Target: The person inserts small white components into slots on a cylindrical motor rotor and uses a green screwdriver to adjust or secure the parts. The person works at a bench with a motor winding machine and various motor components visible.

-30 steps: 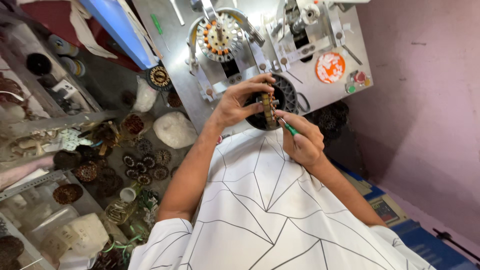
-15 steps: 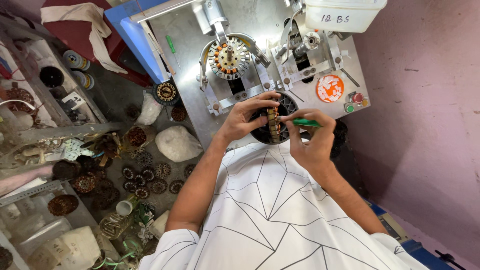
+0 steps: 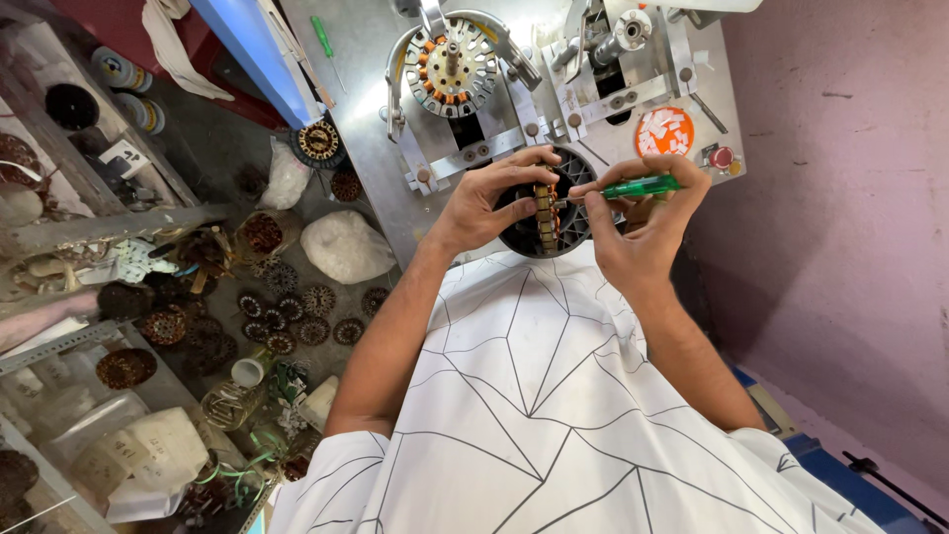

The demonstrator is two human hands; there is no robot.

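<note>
Left hand: left hand (image 3: 491,205) is clamped round the stator core (image 3: 546,216), fingers over its top edge, thumb at its near side, holding it edge-on.
Stator core: a dark ring with a band of copper-coloured windings, sitting between the two hands, just in front of the white patterned shirt (image 3: 554,396).
Right hand: right hand (image 3: 641,220) is closed on a green-handled screwdriver (image 3: 633,187), pinched between thumb and fingertips, handle lying across the top of the hand.
Screwdriver tip: points left from the right hand and meets the core's winding band; whether it is inside a slot I cannot tell.
Beyond the hands: a grey metal surface (image 3: 371,89) carries a winding machine, with a second wound stator (image 3: 453,67) mounted just above the left hand.
Above the right hand: an orange round sticker (image 3: 663,132) and a small red button (image 3: 724,157) beside it.
Left of the left hand: a white lumpy bag (image 3: 346,247), then many small wound cores (image 3: 297,316) scattered on the floor.
Far corner: another green screwdriver (image 3: 322,36) lies on the surface, well apart from both hands.
</note>
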